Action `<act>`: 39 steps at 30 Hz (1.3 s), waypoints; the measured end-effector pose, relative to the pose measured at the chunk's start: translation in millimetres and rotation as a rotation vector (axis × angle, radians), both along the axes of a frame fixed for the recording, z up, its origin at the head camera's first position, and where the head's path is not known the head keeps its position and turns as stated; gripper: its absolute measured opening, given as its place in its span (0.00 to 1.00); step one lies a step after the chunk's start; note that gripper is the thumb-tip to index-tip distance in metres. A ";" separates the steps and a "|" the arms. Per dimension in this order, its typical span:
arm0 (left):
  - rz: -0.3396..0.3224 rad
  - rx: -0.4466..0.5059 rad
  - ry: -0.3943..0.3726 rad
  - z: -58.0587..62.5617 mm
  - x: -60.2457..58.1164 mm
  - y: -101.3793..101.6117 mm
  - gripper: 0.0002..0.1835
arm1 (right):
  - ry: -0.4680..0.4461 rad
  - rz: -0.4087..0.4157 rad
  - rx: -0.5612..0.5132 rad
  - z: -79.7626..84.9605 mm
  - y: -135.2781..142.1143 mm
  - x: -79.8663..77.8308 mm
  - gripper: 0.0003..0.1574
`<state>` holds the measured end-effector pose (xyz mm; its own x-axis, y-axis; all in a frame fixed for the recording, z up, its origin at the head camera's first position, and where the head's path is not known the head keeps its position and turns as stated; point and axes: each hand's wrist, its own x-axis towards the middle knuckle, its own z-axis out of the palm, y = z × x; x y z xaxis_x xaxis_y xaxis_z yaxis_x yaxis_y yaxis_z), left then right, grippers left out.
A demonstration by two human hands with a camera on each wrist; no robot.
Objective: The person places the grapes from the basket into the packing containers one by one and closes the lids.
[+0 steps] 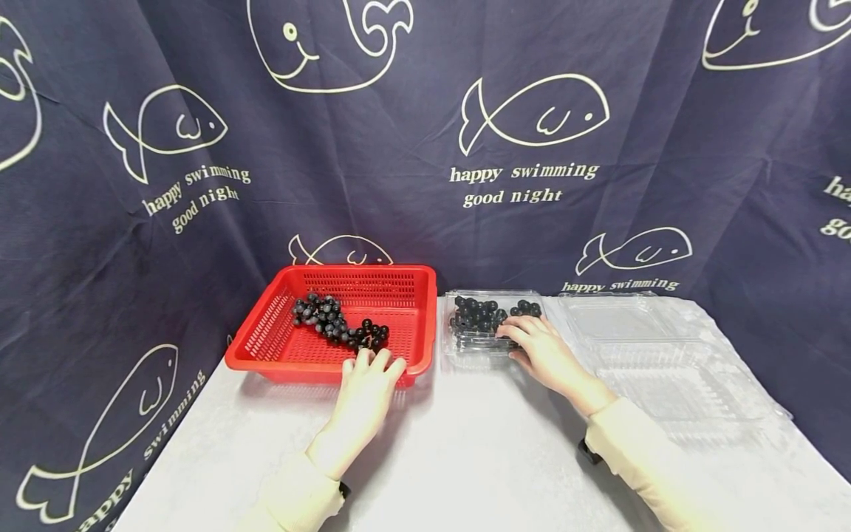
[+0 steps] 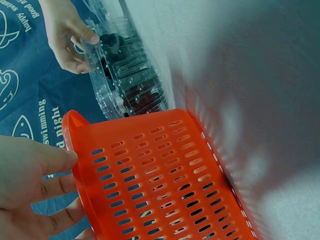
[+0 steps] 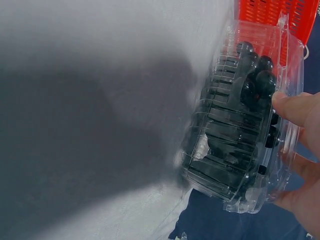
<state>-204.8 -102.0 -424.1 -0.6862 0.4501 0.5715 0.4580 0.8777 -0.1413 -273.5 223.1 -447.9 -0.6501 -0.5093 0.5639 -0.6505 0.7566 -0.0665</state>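
Note:
A red plastic basket [image 1: 266, 366] holds dark grapes [image 1: 326, 314] in bunches. My left hand [image 1: 368, 384] bends over its front rim near the smaller bunch. In the left wrist view the thumb meets the rim while the spread fingers reach behind it, their tips hidden. Right of the basket stands a clear plastic box [image 1: 459, 347] with dark grapes [image 1: 479, 314] inside. My right hand [image 1: 545, 355] touches its right part, thumb at the front edge and fingers across the top. The right wrist view shows the thumb on the box edge, its fingers behind.
Another clear plastic box [image 1: 665, 384], its lid [image 1: 618, 318] folded back, lies open at the right of the white table [image 1: 459, 458]. Dark blue curtain [image 1: 372, 170] with fish drawings hangs close behind and along both sides.

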 end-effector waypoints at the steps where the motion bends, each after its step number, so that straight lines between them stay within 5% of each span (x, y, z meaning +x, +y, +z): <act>1: -0.001 0.000 0.001 0.0 -0.1 0.0 0.18 | 0.001 -0.001 -0.001 0.0 0.0 -0.6 0.28; 39: 0.003 -0.012 -0.028 -1.4 -1.3 -0.6 0.21 | -0.089 -0.073 0.013 7.7 -3.1 -30.6 0.28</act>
<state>-206.1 -102.6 -425.5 -0.7031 0.4549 0.5465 0.4592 0.8773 -0.1395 -304.1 219.9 -440.2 -0.7329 -0.4658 0.4959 -0.5855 0.8030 -0.1110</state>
